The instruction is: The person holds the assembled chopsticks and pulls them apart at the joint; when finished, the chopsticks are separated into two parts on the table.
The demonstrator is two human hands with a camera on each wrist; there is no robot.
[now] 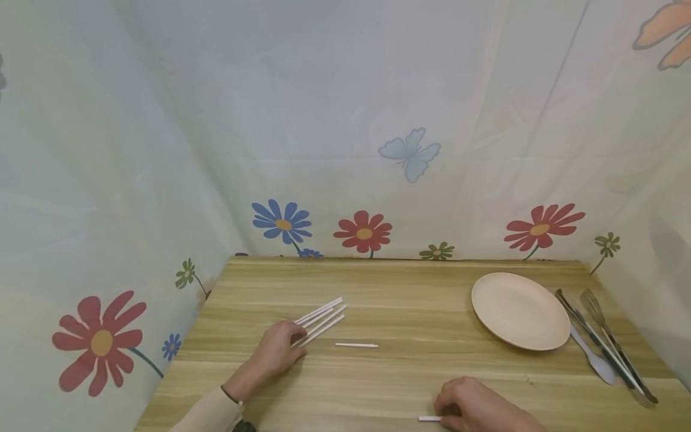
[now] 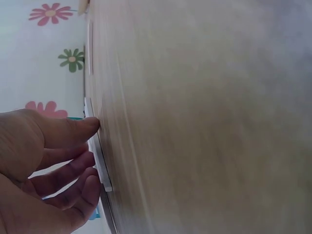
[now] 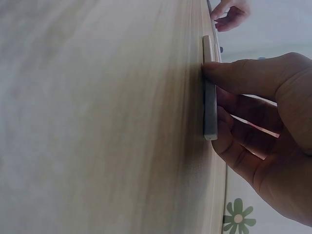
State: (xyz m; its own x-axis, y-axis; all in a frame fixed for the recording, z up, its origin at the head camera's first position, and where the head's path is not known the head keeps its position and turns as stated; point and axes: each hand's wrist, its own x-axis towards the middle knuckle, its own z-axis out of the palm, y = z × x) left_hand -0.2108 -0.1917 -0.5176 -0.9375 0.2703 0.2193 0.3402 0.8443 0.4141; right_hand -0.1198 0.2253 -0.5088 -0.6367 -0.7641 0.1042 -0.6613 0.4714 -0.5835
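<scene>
Several thin white sticks (image 1: 326, 324) lie side by side on the left of the wooden table, slanting away to the right. My left hand (image 1: 278, 348) pinches the near ends of this bundle, and its thumb and fingertips sit either side of a white stick (image 2: 100, 158) in the left wrist view. One more white stick (image 1: 356, 345) lies apart, between the hands. Near the front edge my right hand (image 1: 477, 405) pinches a white stick (image 3: 210, 109) with its thumb and fingers, low against the tabletop. The palm hides part of that stick in the head view.
A round beige plate (image 1: 518, 309) is on the right of the table (image 1: 405, 288). Beside it lie a pale spoon (image 1: 598, 365), tongs (image 1: 621, 354) and other dark utensils, partly overlapping. A flower-printed curtain (image 1: 335, 120) surrounds the table's back and sides.
</scene>
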